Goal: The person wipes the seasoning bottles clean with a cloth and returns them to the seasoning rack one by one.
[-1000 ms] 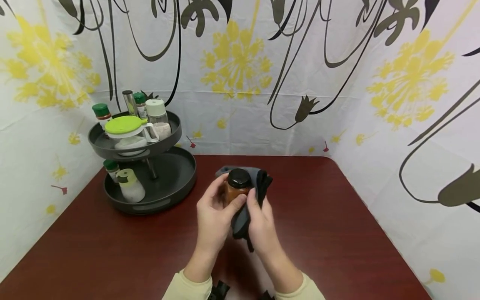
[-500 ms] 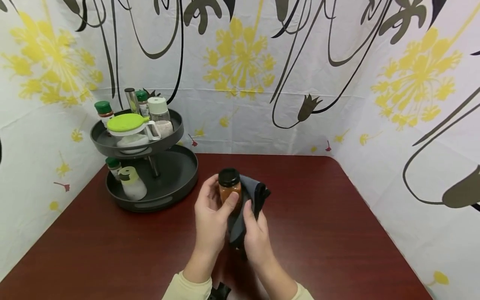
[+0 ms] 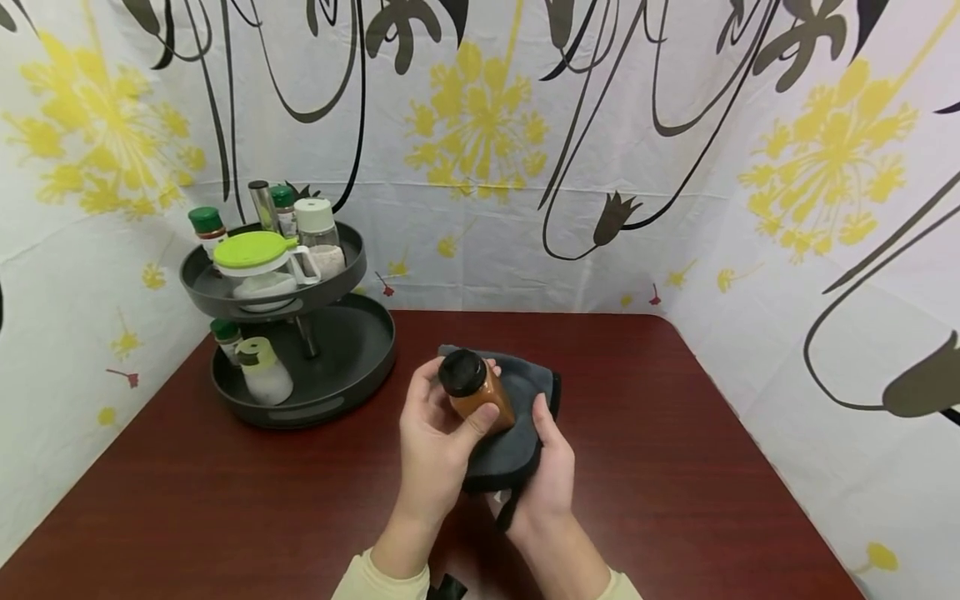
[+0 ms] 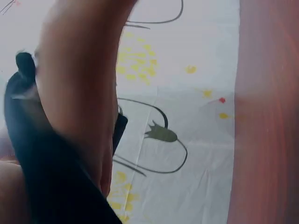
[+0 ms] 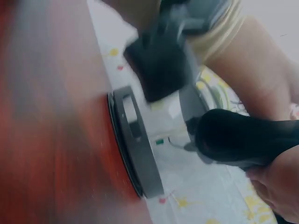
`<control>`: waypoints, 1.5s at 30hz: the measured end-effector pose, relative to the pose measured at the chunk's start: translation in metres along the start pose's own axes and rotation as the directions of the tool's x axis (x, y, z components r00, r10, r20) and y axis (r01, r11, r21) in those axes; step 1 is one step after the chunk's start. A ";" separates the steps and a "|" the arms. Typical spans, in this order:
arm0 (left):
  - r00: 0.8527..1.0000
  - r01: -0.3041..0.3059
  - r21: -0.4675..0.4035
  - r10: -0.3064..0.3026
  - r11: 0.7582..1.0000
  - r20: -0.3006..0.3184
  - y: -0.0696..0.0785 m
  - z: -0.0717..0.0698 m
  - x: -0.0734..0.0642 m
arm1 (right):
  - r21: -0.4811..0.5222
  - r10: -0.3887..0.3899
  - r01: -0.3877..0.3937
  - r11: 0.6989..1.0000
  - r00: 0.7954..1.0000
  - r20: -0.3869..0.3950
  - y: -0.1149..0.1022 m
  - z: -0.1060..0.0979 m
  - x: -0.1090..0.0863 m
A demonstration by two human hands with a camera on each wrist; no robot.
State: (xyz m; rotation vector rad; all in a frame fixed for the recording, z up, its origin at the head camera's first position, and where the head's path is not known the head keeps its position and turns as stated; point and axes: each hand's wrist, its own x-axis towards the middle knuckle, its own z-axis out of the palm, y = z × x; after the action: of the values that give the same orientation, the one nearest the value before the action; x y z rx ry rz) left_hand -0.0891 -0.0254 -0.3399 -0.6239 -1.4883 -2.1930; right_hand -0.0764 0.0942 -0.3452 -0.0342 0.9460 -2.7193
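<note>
In the head view my left hand grips a spice jar with a black lid and orange-brown contents. The jar leans to the left, its lower part against a dark grey cloth with black edging. My right hand holds that cloth from below and from the right, thumb on top; its other fingers are mostly hidden. Dark folds of the cloth cross the left wrist view, where the jar cannot be made out. The cloth also shows, blurred, in the right wrist view beside my right hand.
A two-tier dark grey turntable stands at the left on the red-brown table. Its upper tray carries several seasoning containers, including a lime-lidded sugar pot. A pale-lidded bottle and a green-capped jar stand below. Patterned fabric hangs behind.
The jar has gone from nearly upright to tilted, its base toward the right. The cloth has spread out wider beneath it, and my right hand has shifted right and turned more palm-up.
</note>
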 end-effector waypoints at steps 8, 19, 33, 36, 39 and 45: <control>0.999 0.030 0.078 -0.028 0.996 -0.023 0.006 -0.008 0.001 | 0.167 0.176 -0.166 0.972 0.984 -0.043 -0.018 -0.005 -0.031; 0.994 0.094 0.064 -0.098 0.993 0.050 0.006 0.005 0.002 | 0.109 0.164 -0.162 0.981 0.986 -0.012 -0.009 -0.010 -0.016; 0.993 0.109 -0.055 -0.107 0.992 0.040 0.003 -0.002 0.008 | 0.013 0.077 -0.076 0.997 0.996 -0.039 -0.025 -0.015 -0.005; 0.996 0.084 -0.022 -0.083 0.996 0.042 0.003 -0.002 0.009 | -0.017 0.138 -0.139 0.990 0.990 -0.016 -0.013 -0.012 -0.007; 0.997 0.067 0.033 -0.068 0.997 0.031 0.002 -0.008 0.009 | -0.024 0.186 -0.187 0.982 0.982 -0.033 -0.011 -0.011 -0.014; 0.999 0.035 0.070 -0.036 0.997 0.013 0.001 -0.016 0.008 | -0.010 0.103 -0.105 0.994 0.990 -0.098 -0.034 -0.014 -0.012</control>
State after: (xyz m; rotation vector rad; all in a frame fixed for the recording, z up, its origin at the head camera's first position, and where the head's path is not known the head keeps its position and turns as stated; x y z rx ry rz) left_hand -0.0966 -0.0416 -0.3399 -0.5947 -1.5880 -2.1568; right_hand -0.0746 0.1314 -0.3345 0.1428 0.9662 -2.6389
